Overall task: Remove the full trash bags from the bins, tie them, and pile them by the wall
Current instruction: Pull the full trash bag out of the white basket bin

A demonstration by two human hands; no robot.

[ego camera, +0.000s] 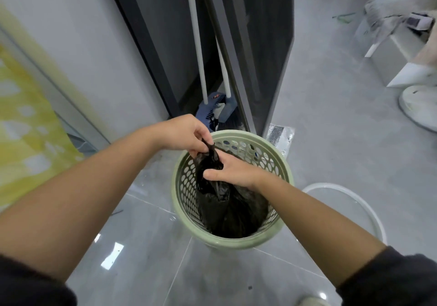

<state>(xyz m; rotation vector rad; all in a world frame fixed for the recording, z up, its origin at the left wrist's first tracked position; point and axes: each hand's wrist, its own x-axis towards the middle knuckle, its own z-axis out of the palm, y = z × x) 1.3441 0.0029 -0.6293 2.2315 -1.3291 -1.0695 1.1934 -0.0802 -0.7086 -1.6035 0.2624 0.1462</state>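
Note:
A black trash bag [233, 208] sits inside a pale green perforated bin [182, 187] on the grey tiled floor. Its top is gathered into a twisted neck above the rim. My left hand [183, 134] pinches the tip of that neck from the upper left. My right hand [233, 172] grips the bag just below, thumb and fingers curled round the gathered plastic. The lower part of the bag stays within the bin.
A blue broom and dustpan [216, 108] with white handles lean in a dark doorway behind the bin. A white hoop-like rim [354, 201] lies right of the bin. A white fan base [418, 107] and furniture stand far right. A grey wall [78, 57] runs on the left.

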